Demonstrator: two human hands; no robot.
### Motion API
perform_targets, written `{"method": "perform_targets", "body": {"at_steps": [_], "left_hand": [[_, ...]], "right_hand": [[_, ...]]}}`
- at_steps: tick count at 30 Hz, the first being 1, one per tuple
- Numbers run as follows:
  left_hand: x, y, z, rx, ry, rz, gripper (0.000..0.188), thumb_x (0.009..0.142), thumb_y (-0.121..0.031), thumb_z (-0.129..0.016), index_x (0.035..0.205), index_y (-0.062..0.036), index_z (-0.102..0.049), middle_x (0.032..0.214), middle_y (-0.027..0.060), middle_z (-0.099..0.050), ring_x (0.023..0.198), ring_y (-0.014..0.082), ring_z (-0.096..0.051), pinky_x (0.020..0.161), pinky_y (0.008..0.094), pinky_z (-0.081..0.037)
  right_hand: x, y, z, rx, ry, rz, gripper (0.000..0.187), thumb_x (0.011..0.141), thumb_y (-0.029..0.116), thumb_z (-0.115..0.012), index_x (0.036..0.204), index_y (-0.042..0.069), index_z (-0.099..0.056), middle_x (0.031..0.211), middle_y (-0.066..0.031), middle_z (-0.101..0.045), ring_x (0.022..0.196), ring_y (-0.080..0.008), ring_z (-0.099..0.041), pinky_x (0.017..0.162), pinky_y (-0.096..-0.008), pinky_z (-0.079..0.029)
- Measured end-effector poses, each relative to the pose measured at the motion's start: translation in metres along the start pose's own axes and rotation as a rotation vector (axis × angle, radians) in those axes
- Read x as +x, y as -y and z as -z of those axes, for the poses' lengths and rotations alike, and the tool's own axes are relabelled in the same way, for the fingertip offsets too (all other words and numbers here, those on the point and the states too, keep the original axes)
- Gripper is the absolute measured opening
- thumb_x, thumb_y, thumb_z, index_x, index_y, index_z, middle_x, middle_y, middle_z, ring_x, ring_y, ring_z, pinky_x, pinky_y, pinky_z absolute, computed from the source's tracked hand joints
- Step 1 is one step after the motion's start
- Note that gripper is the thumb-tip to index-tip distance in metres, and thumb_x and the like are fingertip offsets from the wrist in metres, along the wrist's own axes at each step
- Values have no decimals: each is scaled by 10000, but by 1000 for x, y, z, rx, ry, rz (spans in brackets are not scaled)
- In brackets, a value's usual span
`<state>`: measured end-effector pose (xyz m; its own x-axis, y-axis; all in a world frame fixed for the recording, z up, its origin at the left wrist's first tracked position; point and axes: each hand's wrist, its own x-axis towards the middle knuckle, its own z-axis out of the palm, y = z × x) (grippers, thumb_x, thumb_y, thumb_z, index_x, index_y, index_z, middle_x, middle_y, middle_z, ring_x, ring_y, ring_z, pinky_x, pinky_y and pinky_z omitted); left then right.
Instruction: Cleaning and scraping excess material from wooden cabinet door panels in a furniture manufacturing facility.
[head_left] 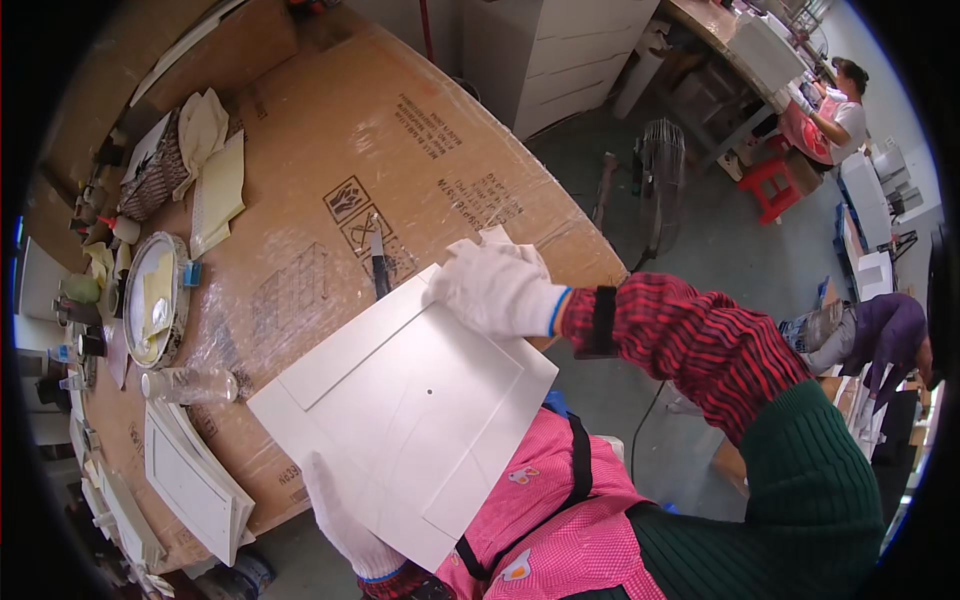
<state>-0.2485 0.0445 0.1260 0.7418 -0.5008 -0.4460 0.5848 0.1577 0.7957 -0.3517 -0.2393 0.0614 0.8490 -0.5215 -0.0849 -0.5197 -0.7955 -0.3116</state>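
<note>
Well, the white panel (390, 430) lies slantwise under the worker's hands, part over the table's edge, its near side toward the lap. Across it, palm down, goes the right hand (497, 285), the forearm coming in from the side with the elbow bent; the fingers are drawn together and bent over the far corner, and whether they grip something beneath I can't tell. The left hand (345, 515) sits low at the panel's near left edge, one gloved tip along the rim; the rest is hidden, so I can't say if it pinches.

Both gloves are white knit, the right one banded blue at the cuff. Above it comes a red-and-black rippled oversleeve (690, 340), then ribbed green knit. The panel is flat, smooth and matt, with a raised border around a recessed field and a small dark dot.

Just left of the right hand, beyond the panel, a knife (379, 258) lies on the cardboard table covering (280, 190), its dark handle close to the panel's edge. Left of the left hand, curved white panels (190, 480) lie stacked; past them are a clear bottle (190, 385) on its side and a round tub (167, 238). Beyond the right hand, off the table, stands a wire-caged fan (660, 170).
</note>
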Motion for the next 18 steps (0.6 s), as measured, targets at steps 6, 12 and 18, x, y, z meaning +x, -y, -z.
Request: {"method": "perform_targets", "body": {"at_steps": [6, 12, 18], "left_hand": [[5, 23, 21, 61, -36, 61, 368, 1064, -235, -579, 1343, 4, -548, 1198, 127, -632, 1066, 226, -626, 910, 370, -527], [8, 46, 50, 250, -106, -71, 222, 1082, -136, -529, 1198, 39, -602, 1171, 115, -609, 1057, 212, -602, 882, 360, -523], [12, 59, 59, -27, -31, 19, 236, 1113, -175, -499, 1225, 9, -596, 1192, 113, -604, 1064, 226, -606, 942, 395, -523]], "right_hand": [[69, 4, -35, 170, 17, 103, 274, 970, 335, -571, 1186, 206, -680, 1131, -110, -656, 1161, -352, -613, 895, -517, -494], [-14, 0, -16, 202, -296, 341, 337, 894, 267, -662, 1216, 169, -666, 1132, -92, -627, 1124, -304, -598, 1019, -395, -423], [-123, 39, -41, 79, -384, 251, 422, 945, 290, -631, 1340, 146, -596, 1019, -46, -611, 1059, -255, -614, 1021, -453, -450]]}}
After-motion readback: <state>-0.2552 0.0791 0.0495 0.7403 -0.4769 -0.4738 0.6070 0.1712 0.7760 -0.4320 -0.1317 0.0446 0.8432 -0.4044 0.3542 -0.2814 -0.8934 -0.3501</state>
